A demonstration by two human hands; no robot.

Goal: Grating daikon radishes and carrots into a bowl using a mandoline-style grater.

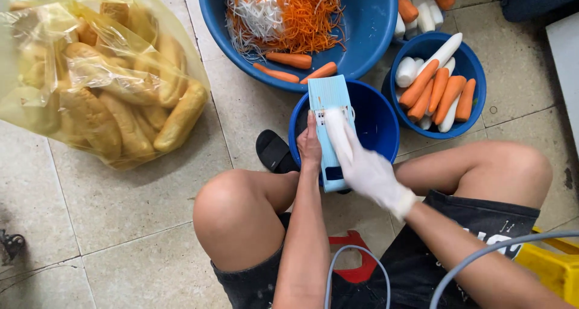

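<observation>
Head view looks down on a person squatting on a tiled floor point(139, 224). Their left hand point(309, 145), bare, is closed around the left edge of a light blue slicer board point(329, 104) that leans across the rim of a small dark blue bowl point(380, 125) between the knees. Their right hand point(362, 164), in a white glove, is wrapped around a white radish piece point(338, 131) and presses it against the face of the slicer. A black sandal point(274, 152) lies on the floor touching the bowl's left side. Beyond the slicer sits a large blue basin point(368, 25) holding shredded carrot and radish point(283, 13) and a few whole carrots. Just right of it, a medium blue bowl point(473, 74) holds peeled carrots and white radishes point(437, 89). Far left on the floor stands a clear plastic bag of bread rolls point(102, 80). Grey cable point(482, 255) crosses the person's lap.
</observation>
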